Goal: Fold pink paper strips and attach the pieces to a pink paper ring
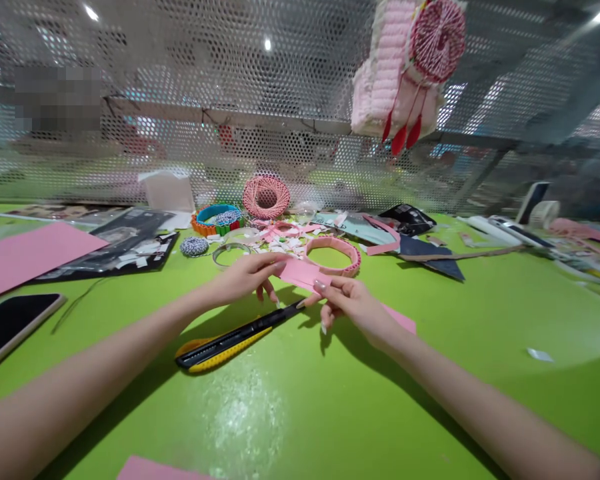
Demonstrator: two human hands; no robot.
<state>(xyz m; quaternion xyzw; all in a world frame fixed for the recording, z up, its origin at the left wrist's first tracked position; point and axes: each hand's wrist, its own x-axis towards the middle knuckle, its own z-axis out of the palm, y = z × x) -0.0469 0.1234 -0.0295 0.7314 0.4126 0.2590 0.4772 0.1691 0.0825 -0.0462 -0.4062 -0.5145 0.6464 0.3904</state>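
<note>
Between both hands a small piece of pink paper (300, 273) is held up over the green table (300, 400). My left hand (253, 275) pinches its left edge. At the paper's lower right corner, my right hand (347, 300) grips it between thumb and fingers. A yellow and black utility knife (230, 343) lies on the table just below the hands, its tip near my right fingers. Just behind the paper stands a pink ring (334, 255) with a ribbed rim. Another pink paper piece (400, 319) lies partly under my right wrist.
A phone (17, 327) and a large pink sheet (30, 253) lie at left. Paper scraps, an orange and green ring (217, 219) and a pink woven ring (267, 197) sit at the back. A pink fluffy craft piece (400, 73) hangs on the perforated metal screen (230, 87).
</note>
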